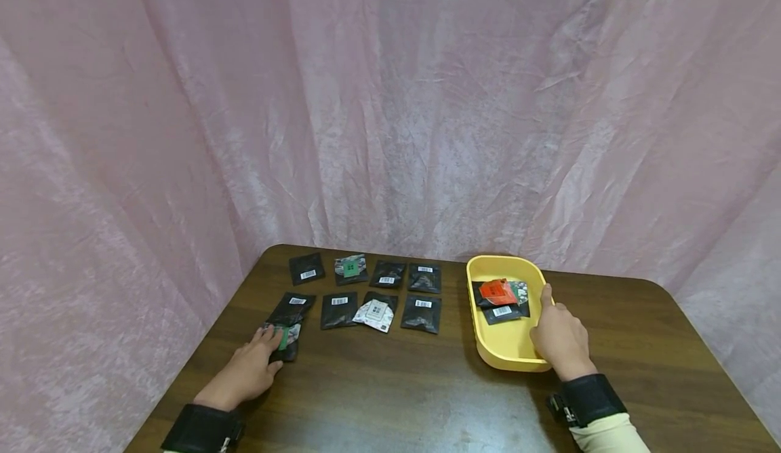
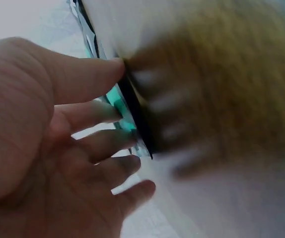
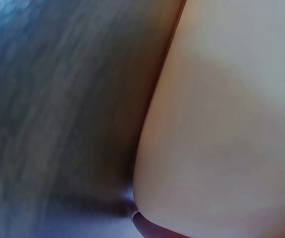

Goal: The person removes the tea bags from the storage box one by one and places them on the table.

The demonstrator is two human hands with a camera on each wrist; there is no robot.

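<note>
At the left of the table, my left hand [image 1: 247, 370] rests its fingertips on a small packet with a green label [image 1: 291, 335]. In the left wrist view its fingers reach over the green-labelled face, and the thumb lies at the packet's dark edge. My right hand [image 1: 563, 339] holds the right rim of a yellow plastic basket [image 1: 511, 361], with the index finger lying along the rim. Inside the basket are an orange-labelled packet [image 1: 498, 292] and a black packet [image 1: 503, 312] bearing a barcode. A close, smooth surface fills much of the right wrist view.
Several flat packets lie in two rows, among them a green-labelled one [image 1: 350, 269] behind and a white-faced one [image 1: 375, 313] in front. A black packet [image 1: 291, 308] lies just beyond the left hand's packet. Pink curtains [image 1: 390, 114] hang behind the brown wooden table [image 1: 378, 399].
</note>
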